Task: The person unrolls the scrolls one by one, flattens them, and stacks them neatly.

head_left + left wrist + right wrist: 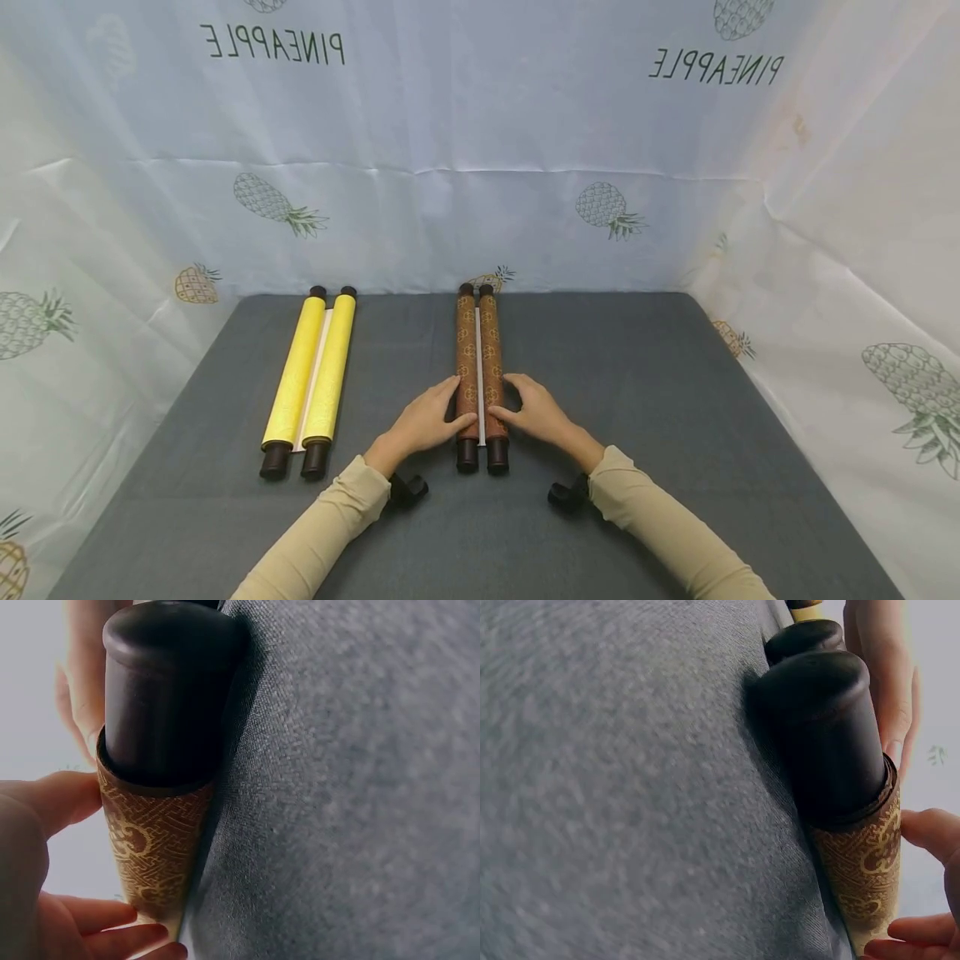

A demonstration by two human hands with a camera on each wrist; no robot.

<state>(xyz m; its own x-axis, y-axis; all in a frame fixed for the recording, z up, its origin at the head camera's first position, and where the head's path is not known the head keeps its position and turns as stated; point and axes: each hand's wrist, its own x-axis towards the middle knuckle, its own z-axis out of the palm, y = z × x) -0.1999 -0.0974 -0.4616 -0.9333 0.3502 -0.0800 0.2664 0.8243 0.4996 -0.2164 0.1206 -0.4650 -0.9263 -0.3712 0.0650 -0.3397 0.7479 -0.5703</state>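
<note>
A brown scroll [468,358] with a gold pattern and dark end knobs lies on the table, its two rolls side by side with a pale strip between them. My left hand [426,419] holds the left roll near its close end, thumb on top and fingers along the outer side. On the right roll, my right hand [542,414] has the same hold, mirrored. In the left wrist view, thumb and fingers touch the patterned roll [154,840] just past its dark knob [169,697]. The right wrist view shows the other dark knob [829,742] close up.
A yellow scroll [333,358] with dark knobs lies to the left, also as two parallel rolls. The dark grey tabletop [622,358] is bordered by a white curtain [450,225] printed with pineapples at the back and sides.
</note>
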